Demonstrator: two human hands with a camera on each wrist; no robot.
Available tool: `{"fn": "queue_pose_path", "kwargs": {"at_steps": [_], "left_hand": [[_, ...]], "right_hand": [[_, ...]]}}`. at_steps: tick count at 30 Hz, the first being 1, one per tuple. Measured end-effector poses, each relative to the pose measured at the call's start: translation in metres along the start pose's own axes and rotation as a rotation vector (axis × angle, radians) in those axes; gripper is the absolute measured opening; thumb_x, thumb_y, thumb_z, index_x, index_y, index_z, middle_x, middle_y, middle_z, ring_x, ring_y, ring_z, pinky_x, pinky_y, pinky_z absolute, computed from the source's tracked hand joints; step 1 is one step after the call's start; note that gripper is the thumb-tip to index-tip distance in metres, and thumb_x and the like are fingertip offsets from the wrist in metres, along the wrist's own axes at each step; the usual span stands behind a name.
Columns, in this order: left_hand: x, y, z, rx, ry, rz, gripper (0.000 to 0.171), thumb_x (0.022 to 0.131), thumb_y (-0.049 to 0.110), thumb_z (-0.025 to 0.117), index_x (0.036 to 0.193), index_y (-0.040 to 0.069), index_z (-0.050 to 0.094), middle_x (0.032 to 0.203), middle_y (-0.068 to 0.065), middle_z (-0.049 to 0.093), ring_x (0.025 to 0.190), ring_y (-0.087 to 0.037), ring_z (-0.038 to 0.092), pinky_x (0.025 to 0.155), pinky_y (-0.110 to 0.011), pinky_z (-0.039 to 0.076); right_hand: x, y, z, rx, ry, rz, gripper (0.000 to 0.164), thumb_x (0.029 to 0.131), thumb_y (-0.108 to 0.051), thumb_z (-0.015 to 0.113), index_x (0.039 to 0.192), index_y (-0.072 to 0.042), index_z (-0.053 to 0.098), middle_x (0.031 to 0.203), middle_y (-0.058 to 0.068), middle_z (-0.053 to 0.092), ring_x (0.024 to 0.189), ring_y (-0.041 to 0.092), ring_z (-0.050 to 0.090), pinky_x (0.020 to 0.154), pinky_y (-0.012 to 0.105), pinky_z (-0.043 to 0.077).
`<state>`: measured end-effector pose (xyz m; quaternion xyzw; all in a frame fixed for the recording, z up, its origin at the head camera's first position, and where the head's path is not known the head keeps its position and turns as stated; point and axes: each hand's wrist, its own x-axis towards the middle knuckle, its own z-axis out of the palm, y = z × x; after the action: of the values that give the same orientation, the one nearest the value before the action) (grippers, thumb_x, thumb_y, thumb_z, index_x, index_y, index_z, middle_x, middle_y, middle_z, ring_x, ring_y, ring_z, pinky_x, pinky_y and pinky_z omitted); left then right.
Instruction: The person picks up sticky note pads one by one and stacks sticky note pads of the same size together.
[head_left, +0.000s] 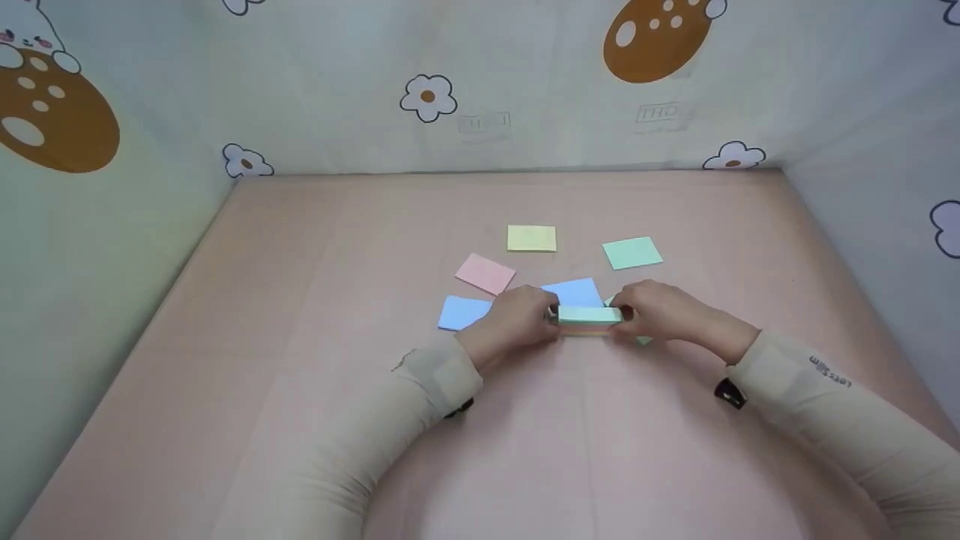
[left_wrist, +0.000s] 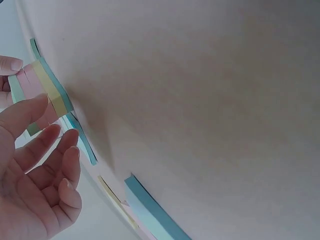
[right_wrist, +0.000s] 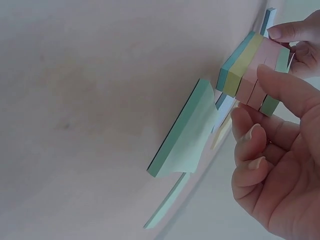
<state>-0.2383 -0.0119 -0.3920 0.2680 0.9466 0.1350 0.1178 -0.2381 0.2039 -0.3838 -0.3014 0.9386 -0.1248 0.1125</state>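
Both hands hold one stack of sticky note pads (head_left: 589, 316) between them, one at each end, low over the table. The stack has green on top, pink layers in the middle, then yellow (left_wrist: 48, 85) and blue at the bottom. My left hand (head_left: 516, 321) pinches its left end with thumb and fingertips. My right hand (head_left: 667, 311) pinches the right end, thumb on the near side in the right wrist view. A blue pad (head_left: 574, 292) lies just behind the stack. Another blue pad (head_left: 461, 312) is partly hidden by the left hand. A green pad (right_wrist: 185, 132) near the right hand is mostly hidden in the head view.
Farther back on the pinkish table (head_left: 285, 375) lie a pink pad (head_left: 485, 274), a yellow pad (head_left: 532, 238) and a green pad (head_left: 632, 253). Patterned cloth walls (head_left: 337, 97) rise at the back and both sides.
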Motion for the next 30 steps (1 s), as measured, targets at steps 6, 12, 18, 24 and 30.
{"fn": "queue_pose_path", "kwargs": {"at_steps": [6,12,18,24,30], "left_hand": [[-0.001,-0.001,0.001,-0.002,0.009,-0.001,0.023,0.083,0.021,0.062,0.103,0.009,0.066,0.099,-0.002,0.067,0.087,-0.015,0.059,0.077,-0.03,0.046],[-0.003,-0.002,0.0,-0.018,-0.002,-0.01,0.024,0.084,0.02,0.061,0.105,0.01,0.066,0.103,-0.003,0.066,0.093,-0.017,0.059,0.082,-0.032,0.046],[-0.006,-0.007,-0.005,-0.042,-0.027,-0.043,0.029,0.084,0.018,0.057,0.111,0.009,0.063,0.106,-0.004,0.065,0.089,-0.017,0.056,0.082,-0.033,0.045],[-0.014,-0.027,-0.011,-0.029,-0.029,-0.115,0.032,0.084,0.015,0.059,0.115,0.007,0.061,0.109,-0.007,0.063,0.097,-0.02,0.056,0.086,-0.035,0.044],[-0.024,-0.043,-0.014,0.089,-0.094,-0.141,0.047,0.076,0.022,0.068,0.12,0.01,0.057,0.109,-0.008,0.055,0.096,-0.024,0.045,0.084,-0.035,0.038]], "right_hand": [[0.0,0.001,0.0,0.001,0.01,-0.002,0.017,0.078,-0.017,0.07,0.085,-0.002,0.064,0.067,-0.001,0.051,0.066,0.015,0.042,0.059,0.026,0.033],[-0.001,0.001,0.001,0.005,0.014,0.001,0.023,0.077,-0.017,0.07,0.09,0.001,0.064,0.069,0.0,0.052,0.067,0.015,0.043,0.059,0.026,0.035],[-0.007,0.006,-0.007,0.045,-0.055,0.048,0.041,0.078,-0.018,0.068,0.113,0.003,0.058,0.079,0.005,0.058,0.073,0.017,0.049,0.064,0.029,0.039],[-0.019,0.023,-0.012,-0.019,-0.091,0.022,0.054,0.072,-0.011,0.073,0.119,0.005,0.053,0.106,0.016,0.056,0.094,0.03,0.05,0.081,0.042,0.042],[-0.021,0.043,-0.003,-0.062,-0.098,-0.051,0.058,0.073,-0.011,0.072,0.125,0.003,0.049,0.13,0.018,0.044,0.116,0.039,0.038,0.093,0.049,0.036]]}}
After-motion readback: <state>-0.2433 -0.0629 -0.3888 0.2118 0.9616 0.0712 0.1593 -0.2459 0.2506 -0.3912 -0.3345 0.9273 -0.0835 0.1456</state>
